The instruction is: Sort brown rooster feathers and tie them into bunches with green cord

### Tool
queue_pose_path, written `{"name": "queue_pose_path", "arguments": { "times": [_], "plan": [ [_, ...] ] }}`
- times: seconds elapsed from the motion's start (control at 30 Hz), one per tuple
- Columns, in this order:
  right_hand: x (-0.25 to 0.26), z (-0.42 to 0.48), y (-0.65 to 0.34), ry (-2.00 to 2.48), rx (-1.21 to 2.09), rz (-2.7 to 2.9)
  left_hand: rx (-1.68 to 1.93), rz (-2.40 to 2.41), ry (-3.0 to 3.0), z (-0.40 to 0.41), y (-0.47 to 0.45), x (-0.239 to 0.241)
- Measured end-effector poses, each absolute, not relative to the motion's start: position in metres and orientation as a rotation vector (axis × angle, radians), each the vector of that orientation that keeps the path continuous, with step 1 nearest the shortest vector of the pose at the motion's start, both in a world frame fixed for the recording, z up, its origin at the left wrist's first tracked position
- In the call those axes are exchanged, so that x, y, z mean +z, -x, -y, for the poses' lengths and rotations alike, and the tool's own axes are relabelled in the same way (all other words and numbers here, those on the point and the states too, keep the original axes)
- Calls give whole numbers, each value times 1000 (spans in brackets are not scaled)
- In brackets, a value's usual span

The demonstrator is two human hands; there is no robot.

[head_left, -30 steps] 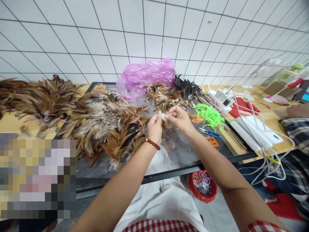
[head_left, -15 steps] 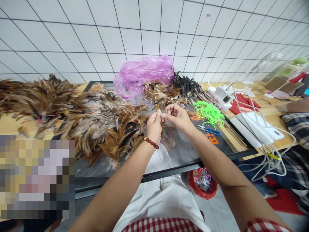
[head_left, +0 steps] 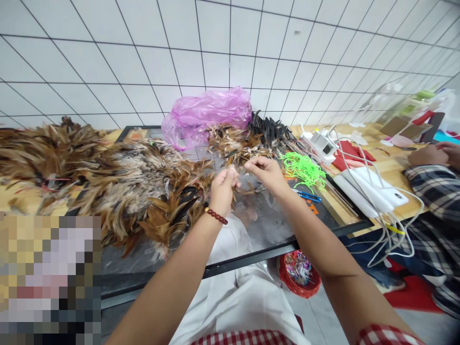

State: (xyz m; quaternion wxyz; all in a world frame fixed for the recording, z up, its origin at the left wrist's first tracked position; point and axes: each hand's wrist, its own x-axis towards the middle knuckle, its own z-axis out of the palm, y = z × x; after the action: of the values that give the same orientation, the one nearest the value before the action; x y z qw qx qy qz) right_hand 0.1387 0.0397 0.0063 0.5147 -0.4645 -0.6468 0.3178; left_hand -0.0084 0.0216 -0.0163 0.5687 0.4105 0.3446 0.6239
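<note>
My left hand (head_left: 222,188), with a dark red bead bracelet (head_left: 216,216) at the wrist, is closed in a pinch on a small bundle of brown feathers (head_left: 243,188). My right hand (head_left: 268,173) is closed too, its fingertips pinched just right of the left hand's, on something I cannot make out. Both hands hover over a glass-topped table (head_left: 266,225). A big heap of brown and tan feathers (head_left: 143,187) lies to the left. A smaller mixed pile (head_left: 235,143) and black feathers (head_left: 273,129) lie behind the hands.
A pink plastic bag (head_left: 208,112) sits at the back. Neon green cords (head_left: 304,168) and blue snips (head_left: 305,194) lie to the right, then white devices with cables (head_left: 370,191). A red basket (head_left: 300,275) stands under the table. Another person's plaid sleeve (head_left: 431,187) is at far right.
My hands have drawn slightly apart, and the view has shifted a little to the right. The feather bundle stays pinched in the left hand.
</note>
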Motion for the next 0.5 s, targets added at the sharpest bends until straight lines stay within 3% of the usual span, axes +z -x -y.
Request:
{"name": "queue_pose_path", "arguments": {
  "times": [0.13,0.33,0.5],
  "plan": [
    [3,-46,-155,1440,308,1858,1685,-892,-673,-30,16,-15],
    [-2,-35,-137,1595,307,2150,1722,-930,-570,-31,17,-13],
    [-9,-25,-108,1691,-12,2353,1669,-968,-605,-28,15,-14]
  ]
}}
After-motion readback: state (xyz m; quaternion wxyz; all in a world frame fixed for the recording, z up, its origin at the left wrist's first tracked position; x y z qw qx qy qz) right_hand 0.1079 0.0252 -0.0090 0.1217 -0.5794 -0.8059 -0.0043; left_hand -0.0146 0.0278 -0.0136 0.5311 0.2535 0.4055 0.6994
